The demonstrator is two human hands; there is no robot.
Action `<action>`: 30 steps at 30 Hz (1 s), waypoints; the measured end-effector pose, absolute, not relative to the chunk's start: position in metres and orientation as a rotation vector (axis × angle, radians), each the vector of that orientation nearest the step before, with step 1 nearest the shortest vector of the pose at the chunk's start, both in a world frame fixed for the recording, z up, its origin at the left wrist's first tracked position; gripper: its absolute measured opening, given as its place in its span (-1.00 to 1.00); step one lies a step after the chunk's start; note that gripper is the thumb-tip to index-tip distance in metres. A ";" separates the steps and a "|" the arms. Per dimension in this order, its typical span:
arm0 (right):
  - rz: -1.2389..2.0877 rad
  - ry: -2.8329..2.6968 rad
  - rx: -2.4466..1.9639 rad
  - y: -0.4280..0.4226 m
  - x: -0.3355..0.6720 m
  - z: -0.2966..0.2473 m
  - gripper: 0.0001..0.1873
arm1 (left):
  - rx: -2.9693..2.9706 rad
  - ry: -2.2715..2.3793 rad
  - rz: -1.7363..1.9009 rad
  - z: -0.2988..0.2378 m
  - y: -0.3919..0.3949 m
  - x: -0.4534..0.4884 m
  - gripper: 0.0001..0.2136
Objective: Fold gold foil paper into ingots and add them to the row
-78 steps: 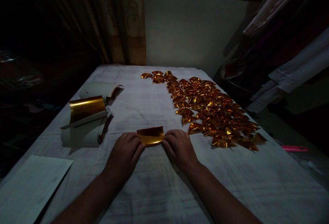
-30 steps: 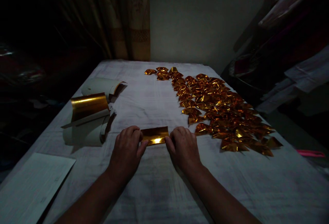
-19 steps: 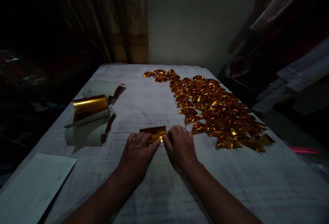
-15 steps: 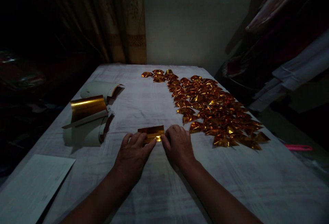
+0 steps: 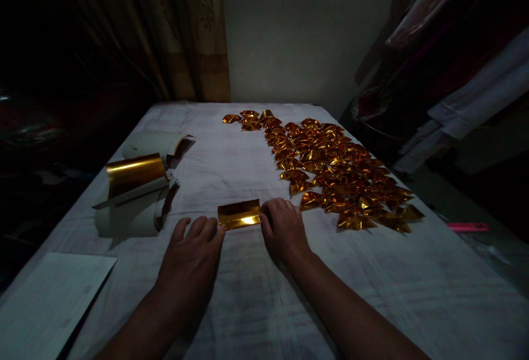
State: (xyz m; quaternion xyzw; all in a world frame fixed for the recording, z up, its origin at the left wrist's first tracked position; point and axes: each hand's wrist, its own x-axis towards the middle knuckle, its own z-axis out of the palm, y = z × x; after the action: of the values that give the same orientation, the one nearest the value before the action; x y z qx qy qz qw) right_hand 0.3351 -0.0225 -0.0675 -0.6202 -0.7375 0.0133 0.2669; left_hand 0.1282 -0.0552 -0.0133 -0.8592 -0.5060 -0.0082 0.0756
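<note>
Gold foil strip (image 5: 238,215) on pale cloth (image 5: 248,305), creased lengthwise, seemingly unfinished. At its right end, right hand (image 5: 285,230), clamped on the foil; at its near left corner, left hand (image 5: 190,261), fingers spread apart. Rightward and beyond the strip, many folded gold pieces (image 5: 316,156), seemingly complete; leftward, curled foil sheets (image 5: 134,173), seemingly unworked.

Glossy gold strip (image 5: 238,215) on matt cloth (image 5: 243,299).
Between left hand (image 5: 190,263) and right hand (image 5: 286,230): strip smooth, foil-like, mirror-bright along one band. Ahead and right of right hand, folded pieces (image 5: 330,164): same metallic gloss, creased, faceted. Ahead and left of left hand, curled sheets (image 5: 128,219): paper-like, matt backs, one shiny foil face. Left of left hand, pad (image 5: 52,299): matt, smooth, papery. Cloth under both hands: woven look, lightly wrinkled. Beyond hands, curtain (image 5: 198,35): patterned fabric, dull; wall (image 5: 297,46): matt, smooth.
</note>
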 end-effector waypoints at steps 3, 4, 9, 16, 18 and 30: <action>-0.015 -2.060 -1.472 -0.028 0.333 -0.066 -0.80 | -2.584 -1.451 -0.112 -0.024 -0.057 0.128 -0.55; -0.015 -2.119 -1.378 -0.030 0.331 -0.065 -0.76 | -2.584 -1.449 -0.134 -0.028 -0.057 0.127 -0.54; 0.236 -2.500 -1.186 -0.047 0.318 -0.057 -0.52 | -2.606 -1.439 -0.141 -0.034 -0.056 0.124 -0.54; 0.318 -2.486 -1.493 -0.062 0.330 -0.055 -0.39 | -2.649 -1.430 -0.145 -0.029 -0.055 0.121 -0.53; 0.276 -2.442 -1.552 -0.066 0.336 -0.058 -0.40 | -2.661 -1.428 -0.156 -0.029 -0.054 0.119 -0.55; 0.297 -2.035 -1.761 -0.023 0.342 -0.044 -0.79 | -2.672 -1.575 -0.265 -0.020 -0.033 0.128 -0.72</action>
State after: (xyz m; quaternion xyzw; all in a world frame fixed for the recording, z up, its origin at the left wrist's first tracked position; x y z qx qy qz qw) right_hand 0.3425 -0.0227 -0.0437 -0.6352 -0.7339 0.1071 0.2154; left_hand 0.1283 -0.0326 -0.0196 -0.8582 -0.5060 -0.0852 0.0141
